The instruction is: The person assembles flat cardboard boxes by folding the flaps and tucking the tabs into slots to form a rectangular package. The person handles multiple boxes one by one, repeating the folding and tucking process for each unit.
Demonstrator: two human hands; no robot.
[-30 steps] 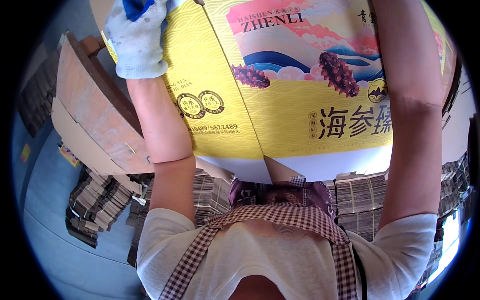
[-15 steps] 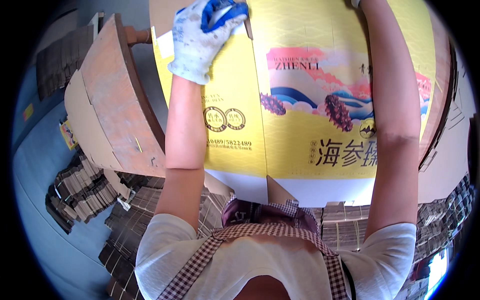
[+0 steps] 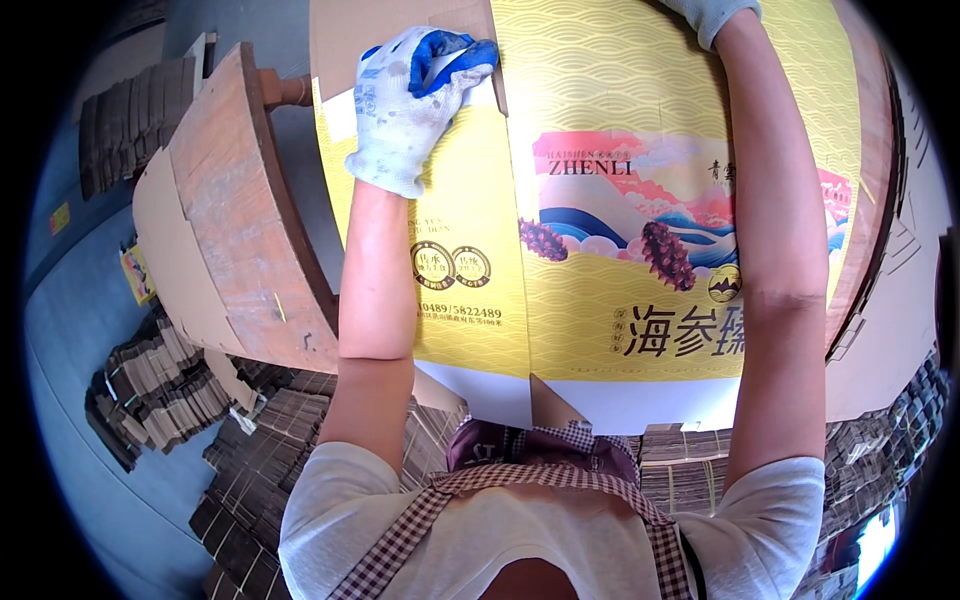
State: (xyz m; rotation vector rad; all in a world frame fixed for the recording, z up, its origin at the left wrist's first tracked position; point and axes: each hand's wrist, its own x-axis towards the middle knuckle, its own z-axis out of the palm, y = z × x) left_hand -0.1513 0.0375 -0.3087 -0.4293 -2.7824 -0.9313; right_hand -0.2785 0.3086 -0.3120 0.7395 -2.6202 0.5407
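A large yellow printed cardboard sheet (image 3: 620, 350) lies in front of me, with pink clouds, blue waves and dark spiky sea cucumbers on it. Slits and creases divide it into panels, and its near edge is white. My left hand (image 3: 415, 100), in a white glove with blue-coated fingers, rests at the sheet's left part beside a slit. Its fingers are curled closed around something whitish that I cannot make out. At the far right part of the sheet is my right hand (image 3: 715, 15), also gloved; the top edge of the view cuts off its fingers.
A worn wooden board (image 3: 240, 210) stands left of the sheet. Bundled stacks of flat brown cardboard (image 3: 265, 460) lie on the floor at left, with further stacks (image 3: 685, 465) at right. A blue wall (image 3: 90, 330) runs along the far left.
The whole view has shifted, so the sheet and both hands appear lower. More of my right glove shows now. My left hand keeps its curled shape by the slit.
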